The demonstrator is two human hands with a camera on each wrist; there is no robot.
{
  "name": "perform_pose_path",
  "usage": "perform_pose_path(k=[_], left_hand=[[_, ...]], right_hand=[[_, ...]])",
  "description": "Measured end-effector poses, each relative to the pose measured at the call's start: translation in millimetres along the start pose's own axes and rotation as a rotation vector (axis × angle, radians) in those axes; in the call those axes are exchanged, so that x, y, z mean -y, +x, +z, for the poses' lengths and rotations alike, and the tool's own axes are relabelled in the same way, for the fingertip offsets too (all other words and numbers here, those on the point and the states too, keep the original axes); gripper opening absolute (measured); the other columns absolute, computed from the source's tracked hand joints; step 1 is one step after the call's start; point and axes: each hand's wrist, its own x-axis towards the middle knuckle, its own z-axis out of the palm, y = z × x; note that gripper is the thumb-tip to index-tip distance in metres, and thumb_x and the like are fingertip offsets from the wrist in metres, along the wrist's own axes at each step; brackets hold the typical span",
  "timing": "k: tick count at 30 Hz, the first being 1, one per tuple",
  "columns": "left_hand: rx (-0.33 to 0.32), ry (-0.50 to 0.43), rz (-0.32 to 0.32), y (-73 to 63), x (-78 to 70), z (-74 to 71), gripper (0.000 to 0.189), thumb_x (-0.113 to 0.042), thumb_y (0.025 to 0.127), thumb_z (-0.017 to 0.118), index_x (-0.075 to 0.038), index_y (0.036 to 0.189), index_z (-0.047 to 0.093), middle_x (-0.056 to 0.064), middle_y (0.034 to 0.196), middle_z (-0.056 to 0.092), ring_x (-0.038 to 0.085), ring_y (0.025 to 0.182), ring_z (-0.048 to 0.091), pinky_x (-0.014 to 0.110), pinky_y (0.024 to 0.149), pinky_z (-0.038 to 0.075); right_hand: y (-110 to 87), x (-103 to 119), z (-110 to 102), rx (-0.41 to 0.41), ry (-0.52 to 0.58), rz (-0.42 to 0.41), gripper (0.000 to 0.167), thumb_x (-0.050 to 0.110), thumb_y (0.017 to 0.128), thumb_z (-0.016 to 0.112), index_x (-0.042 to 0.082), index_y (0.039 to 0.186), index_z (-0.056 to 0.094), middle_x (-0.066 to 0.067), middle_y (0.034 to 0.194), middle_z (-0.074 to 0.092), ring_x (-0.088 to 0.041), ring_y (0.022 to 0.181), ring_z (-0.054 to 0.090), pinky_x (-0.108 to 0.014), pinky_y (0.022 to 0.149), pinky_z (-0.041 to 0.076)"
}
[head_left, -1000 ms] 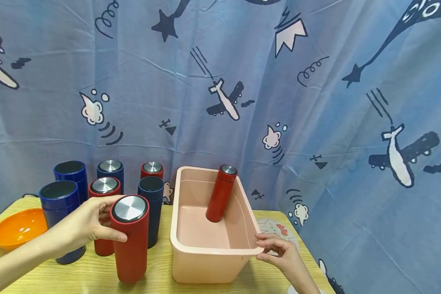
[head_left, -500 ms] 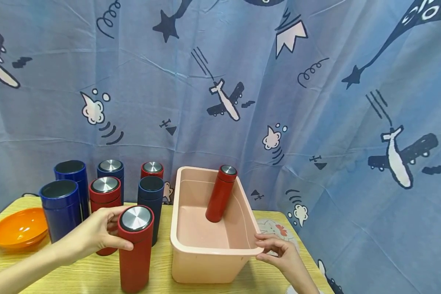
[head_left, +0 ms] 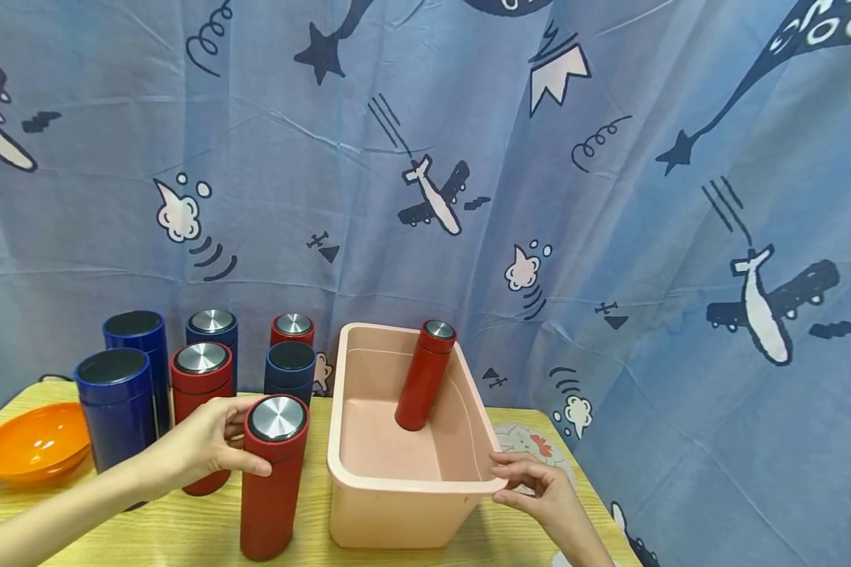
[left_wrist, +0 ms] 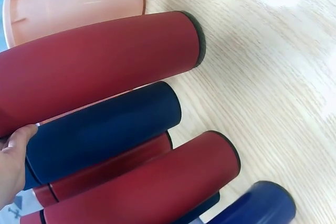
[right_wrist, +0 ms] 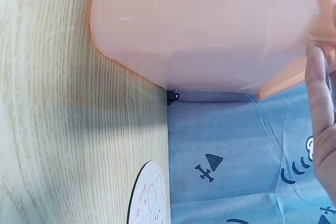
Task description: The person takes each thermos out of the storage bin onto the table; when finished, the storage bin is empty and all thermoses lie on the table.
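Note:
My left hand (head_left: 209, 441) grips a red thermos (head_left: 273, 500) near its silver-topped lid, holding it upright in front of the other bottles, left of the pink plastic bin (head_left: 393, 516). In the left wrist view, this thermos (left_wrist: 105, 69) has a dark base and the thumb lies along it. My right hand (head_left: 539, 492) holds the bin's near right corner, fingers on the rim and thumb below it. Inside the bin, a second red thermos (head_left: 425, 382) leans against the right wall. The right wrist view has the bin's outer wall (right_wrist: 199, 30) beside the fingers.
Several blue and red thermoses stand on the left, including a blue one (head_left: 117, 417) and a red one (head_left: 202, 386). An orange bowl (head_left: 35, 445) sits at the far left. A round rabbit-print mat (head_left: 532, 441) lies right of the bin. A patterned curtain (head_left: 425, 260) hangs behind the table.
My left hand has moved right with the red thermos, closer to the bin, and now covers part of the dark blue bottle behind. The right hand stays on the bin's corner.

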Motion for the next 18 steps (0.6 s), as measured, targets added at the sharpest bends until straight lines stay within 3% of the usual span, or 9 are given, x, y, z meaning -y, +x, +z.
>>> perform_pose_path(k=[4,7,14,18], left_hand=[[0.007,0.015,0.000,4.5,1.2,1.6,0.077,-0.017,0.073,0.083,0.013,0.132,0.046,0.020,0.119,0.063,0.029,0.108,0.062,0.029,0.086,0.053],[0.024,0.015,0.012,8.6,1.5,1.0,0.077,-0.017,0.073,0.083,0.014,0.133,0.045,0.019,0.118,0.064,0.030,0.108,0.063,0.029,0.086,0.053],[0.070,-0.057,0.011,15.1,4.0,-2.9,0.076,-0.016,0.075,0.081,0.013,0.134,0.043,0.022,0.119,0.062,0.010,0.106,0.063,0.023,0.087,0.051],[0.099,-0.110,0.010,15.6,7.6,-4.2,0.076,-0.015,0.077,0.080,0.015,0.135,0.041,0.025,0.120,0.061,0.007,0.105,0.062,0.022,0.088,0.051]], right_hand=[[0.2,1.1,0.1,-0.007,-0.013,0.025,0.034,0.006,0.081,0.073,-0.011,0.109,0.066,0.013,0.115,0.065,-0.004,0.101,0.060,-0.023,0.078,0.053],[0.3,1.9,0.1,-0.011,-0.017,0.042,0.034,0.006,0.081,0.074,-0.011,0.110,0.066,0.014,0.115,0.065,-0.004,0.102,0.060,-0.023,0.078,0.053],[0.2,3.0,0.0,-0.014,-0.009,0.071,0.036,0.007,0.081,0.074,-0.011,0.111,0.065,0.015,0.114,0.064,-0.004,0.102,0.060,-0.024,0.079,0.054],[-0.1,3.0,0.1,-0.006,0.003,0.078,0.036,0.007,0.082,0.074,-0.012,0.111,0.064,0.016,0.115,0.064,-0.005,0.102,0.060,-0.024,0.079,0.054]])
